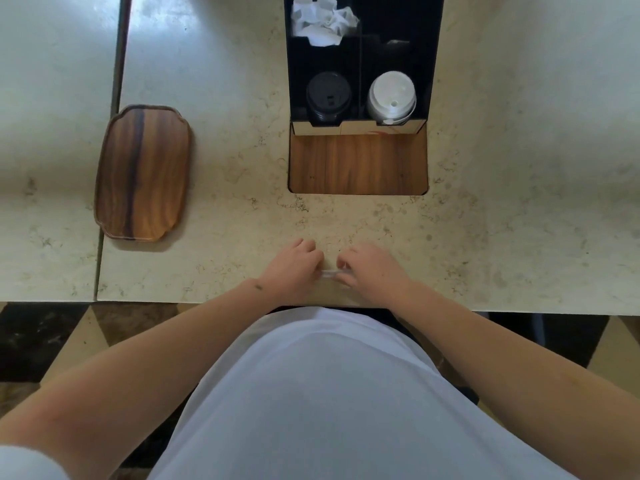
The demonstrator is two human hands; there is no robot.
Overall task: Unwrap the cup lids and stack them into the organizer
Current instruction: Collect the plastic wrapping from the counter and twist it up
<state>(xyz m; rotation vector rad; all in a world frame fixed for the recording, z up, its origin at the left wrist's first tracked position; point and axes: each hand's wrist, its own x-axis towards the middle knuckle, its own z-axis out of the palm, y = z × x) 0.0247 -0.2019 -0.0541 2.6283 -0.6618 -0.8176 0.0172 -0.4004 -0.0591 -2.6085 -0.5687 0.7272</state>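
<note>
I have both hands low on the counter (519, 168), close to its near edge and just in front of my body. My left hand (294, 268) and right hand (372, 268) sit near each other with fingers curled, and between them they pinch a small strip of clear wrap (330, 273); it is too thin and blurred for me to say more of it. I judge I hold it taut between two pinches so it can be balled up or torn.

The lids are already in the organizer (429, 64), well ahead of my hands: the black lids (328, 95) in the left front slot, the white lids (391, 95) in the right one, each stack upright so it stays sorted by colour. Crumpled white wrap (322, 19) fills the back left compartment, out of the way. The organizer rests on a wooden board (358, 164) set into the counter. A wooden tray (143, 173) lies apart to the left.

The stacking looks nearly finished; disposing of this last scrap seems to remain.
</note>
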